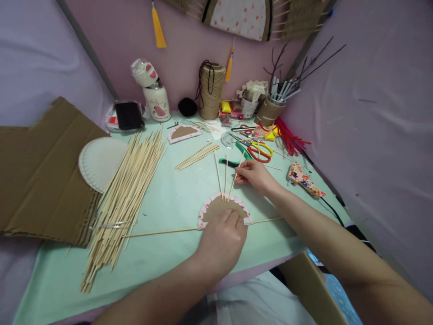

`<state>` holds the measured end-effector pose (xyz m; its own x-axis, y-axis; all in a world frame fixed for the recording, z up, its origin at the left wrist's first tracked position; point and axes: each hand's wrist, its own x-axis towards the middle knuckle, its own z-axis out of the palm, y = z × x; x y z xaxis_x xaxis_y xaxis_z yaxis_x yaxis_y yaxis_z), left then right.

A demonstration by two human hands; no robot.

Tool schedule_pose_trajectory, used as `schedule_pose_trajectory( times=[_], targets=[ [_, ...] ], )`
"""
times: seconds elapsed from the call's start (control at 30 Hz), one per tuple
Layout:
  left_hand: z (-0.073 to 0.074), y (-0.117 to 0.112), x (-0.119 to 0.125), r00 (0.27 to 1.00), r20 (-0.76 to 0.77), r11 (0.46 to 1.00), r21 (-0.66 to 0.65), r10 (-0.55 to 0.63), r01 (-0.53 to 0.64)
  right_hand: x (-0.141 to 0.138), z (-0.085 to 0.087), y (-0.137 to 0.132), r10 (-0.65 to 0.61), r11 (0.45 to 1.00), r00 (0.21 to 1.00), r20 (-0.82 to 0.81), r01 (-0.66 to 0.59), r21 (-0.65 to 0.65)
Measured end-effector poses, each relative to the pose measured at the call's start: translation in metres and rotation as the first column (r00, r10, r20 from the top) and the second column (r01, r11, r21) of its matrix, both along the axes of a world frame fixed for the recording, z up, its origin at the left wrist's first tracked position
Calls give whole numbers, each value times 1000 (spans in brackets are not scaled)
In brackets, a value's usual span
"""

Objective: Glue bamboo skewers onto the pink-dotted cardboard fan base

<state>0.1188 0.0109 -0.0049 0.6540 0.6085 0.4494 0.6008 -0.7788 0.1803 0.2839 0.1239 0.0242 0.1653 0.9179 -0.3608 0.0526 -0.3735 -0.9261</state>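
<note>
A brown cardboard half-circle (216, 210) with a white, pink-dotted fabric edge lies on the table in front of me. My left hand (223, 239) rests over its straight side, fingers curled and closed on it; the fingertips are partly hidden. Between the thumb and fingers of my right hand (252, 175) is a thin bamboo stick (232, 185), its lower end on the half-circle's top. Two more sticks (219, 174) fan out beside it. Along the straight side a long stick (162, 232) sticks out left and right.
A big bundle of bamboo sticks (128, 189) lies left, by a paper plate (98, 162) and cardboard sheet (40, 176). Ahead are a second half-circle (184, 132), loose sticks (196, 156), scissors (260, 151) and a twine spool (213, 92). A glue gun (304, 180) lies right.
</note>
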Motion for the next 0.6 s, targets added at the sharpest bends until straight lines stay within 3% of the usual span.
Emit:
schedule_pose_trajectory(
  times=[0.6],
  targets=[
    [1,1,1,1000,13,1000,29,11,-11,-2,-3,8,80,997,994,69,-81,10]
  ],
)
